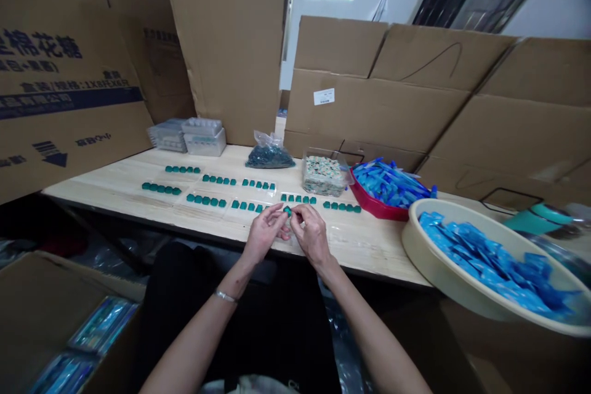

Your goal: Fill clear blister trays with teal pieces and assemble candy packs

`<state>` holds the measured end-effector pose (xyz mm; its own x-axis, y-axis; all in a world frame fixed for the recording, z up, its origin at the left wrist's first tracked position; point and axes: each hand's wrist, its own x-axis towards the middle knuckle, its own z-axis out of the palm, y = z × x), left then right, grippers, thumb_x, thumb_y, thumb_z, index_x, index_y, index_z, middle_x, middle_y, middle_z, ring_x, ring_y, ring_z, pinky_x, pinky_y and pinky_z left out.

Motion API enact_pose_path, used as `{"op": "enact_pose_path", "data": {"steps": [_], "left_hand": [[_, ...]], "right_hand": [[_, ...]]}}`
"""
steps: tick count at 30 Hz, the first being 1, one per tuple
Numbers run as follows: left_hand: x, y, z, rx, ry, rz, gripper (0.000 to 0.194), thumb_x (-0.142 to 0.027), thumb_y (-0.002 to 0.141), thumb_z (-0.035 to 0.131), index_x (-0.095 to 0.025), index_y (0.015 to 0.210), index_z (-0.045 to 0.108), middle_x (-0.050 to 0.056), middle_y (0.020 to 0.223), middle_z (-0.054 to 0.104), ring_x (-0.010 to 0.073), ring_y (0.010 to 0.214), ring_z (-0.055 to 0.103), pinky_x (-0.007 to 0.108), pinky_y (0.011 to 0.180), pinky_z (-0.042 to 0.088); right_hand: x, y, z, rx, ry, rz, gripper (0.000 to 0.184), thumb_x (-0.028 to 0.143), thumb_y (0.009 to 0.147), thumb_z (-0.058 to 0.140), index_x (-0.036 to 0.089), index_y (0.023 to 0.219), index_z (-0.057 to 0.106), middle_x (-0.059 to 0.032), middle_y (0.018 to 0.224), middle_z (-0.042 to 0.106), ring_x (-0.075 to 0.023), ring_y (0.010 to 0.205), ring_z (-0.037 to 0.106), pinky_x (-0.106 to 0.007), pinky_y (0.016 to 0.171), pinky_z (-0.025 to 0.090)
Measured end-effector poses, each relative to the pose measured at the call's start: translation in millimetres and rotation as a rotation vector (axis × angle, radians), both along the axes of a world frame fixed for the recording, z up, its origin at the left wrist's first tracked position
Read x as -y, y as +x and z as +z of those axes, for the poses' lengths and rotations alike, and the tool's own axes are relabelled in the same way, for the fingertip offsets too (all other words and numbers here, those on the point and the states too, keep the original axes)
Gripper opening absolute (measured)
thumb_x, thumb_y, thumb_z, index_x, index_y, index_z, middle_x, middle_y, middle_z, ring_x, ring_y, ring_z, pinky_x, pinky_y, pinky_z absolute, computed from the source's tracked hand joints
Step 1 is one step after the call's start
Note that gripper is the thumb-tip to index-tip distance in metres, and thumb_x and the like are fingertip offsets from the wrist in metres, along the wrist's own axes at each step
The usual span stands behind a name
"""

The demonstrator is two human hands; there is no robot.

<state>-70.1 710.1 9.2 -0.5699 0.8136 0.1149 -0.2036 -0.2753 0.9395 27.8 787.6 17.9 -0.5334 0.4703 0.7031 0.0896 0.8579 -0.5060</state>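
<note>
My left hand (pixel 266 231) and my right hand (pixel 311 233) meet over the table's front edge. Between their fingertips is a small dark green faceted piece (pixel 287 211), pinched from both sides. Similar green pieces lie in short rows on the table, such as one row (pixel 206 200) left of my hands and another row (pixel 341 206) just to the right. Clear trays seem to lie under the rows. Part of the nearest row is hidden behind my left fingers.
Behind the rows stand a bag of dark pieces (pixel 270 155), a clear tub of speckled bits (pixel 323 175) and a red basin (pixel 381 206) of blue items. A cream basin (pixel 415 246) with blue packets overhangs the right front. Cardboard (pixel 369 111) walls the back; an open box (pixel 41 295) sits lower left.
</note>
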Motion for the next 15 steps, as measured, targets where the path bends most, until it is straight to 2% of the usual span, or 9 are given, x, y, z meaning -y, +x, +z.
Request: {"op": "enact_pose_path", "data": {"steps": [4, 6, 8, 10, 12, 15], "left_hand": [[-1.4, 1.6, -5.7, -0.140, -0.023, 0.033, 0.034, -0.030, 0.074, 0.063, -0.013, 0.103, 0.060, 0.000, 0.063, 0.059, 0.0080, 0.044, 0.052, 0.018, 0.040, 0.044], [-1.4, 0.4, -10.8, -0.243, -0.046, 0.085, 0.032, -0.029, 0.077, 0.058, -0.015, 0.106, 0.061, -0.002, 0.054, 0.054, 0.0079, 0.040, 0.048, 0.018, 0.038, 0.040], [-0.3, -0.7, -13.9, -0.373, -0.074, 0.144, 0.030, -0.027, 0.079, 0.055, -0.019, 0.107, 0.063, -0.003, 0.052, 0.052, 0.0082, 0.040, 0.045, 0.019, 0.041, 0.040], [1.1, -0.7, -13.9, -0.494, -0.075, 0.186, 0.027, -0.023, 0.078, 0.057, -0.022, 0.103, 0.065, -0.001, 0.056, 0.056, 0.0096, 0.045, 0.048, 0.021, 0.050, 0.043], [2.0, 0.0, -12.0, -0.557, -0.049, 0.192, 0.025, -0.020, 0.075, 0.060, -0.024, 0.098, 0.068, 0.001, 0.065, 0.061, 0.0125, 0.057, 0.054, 0.024, 0.065, 0.046], [4.4, -1.1, -11.4, -0.527, -0.044, 0.177, 0.024, -0.019, 0.071, 0.065, -0.025, 0.093, 0.069, 0.004, 0.080, 0.065, 0.0158, 0.070, 0.057, 0.026, 0.076, 0.044]], "right_hand": [[0.4, 5.8, -3.5, 0.011, -0.030, 0.040, 0.014, 0.017, 0.084, 0.044, 0.020, 0.084, 0.058, -0.0066, 0.082, 0.059, -0.0193, 0.080, 0.056, -0.033, 0.075, 0.046], [-2.0, 6.8, -5.8, -0.011, -0.153, 0.063, 0.011, 0.019, 0.083, 0.047, 0.019, 0.082, 0.058, -0.0056, 0.082, 0.059, -0.0172, 0.075, 0.057, -0.031, 0.072, 0.047], [-6.1, 7.2, -7.2, -0.032, -0.355, 0.096, 0.012, 0.025, 0.080, 0.053, 0.019, 0.089, 0.059, -0.0047, 0.086, 0.061, -0.0146, 0.070, 0.057, -0.028, 0.066, 0.049], [-10.8, 7.4, -7.1, -0.021, -0.566, 0.145, 0.026, 0.033, 0.077, 0.059, 0.019, 0.099, 0.058, -0.0038, 0.086, 0.062, -0.0129, 0.065, 0.058, -0.026, 0.059, 0.050], [-15.5, 7.8, -5.9, 0.009, -0.710, 0.183, 0.031, 0.038, 0.074, 0.062, 0.018, 0.098, 0.060, -0.0025, 0.078, 0.064, -0.0124, 0.060, 0.058, -0.025, 0.055, 0.050], [-23.3, 9.3, -5.3, 0.026, -0.729, 0.183, 0.025, 0.038, 0.072, 0.063, 0.016, 0.085, 0.066, -0.0032, 0.071, 0.066, -0.0138, 0.061, 0.061, -0.026, 0.058, 0.050]]}}
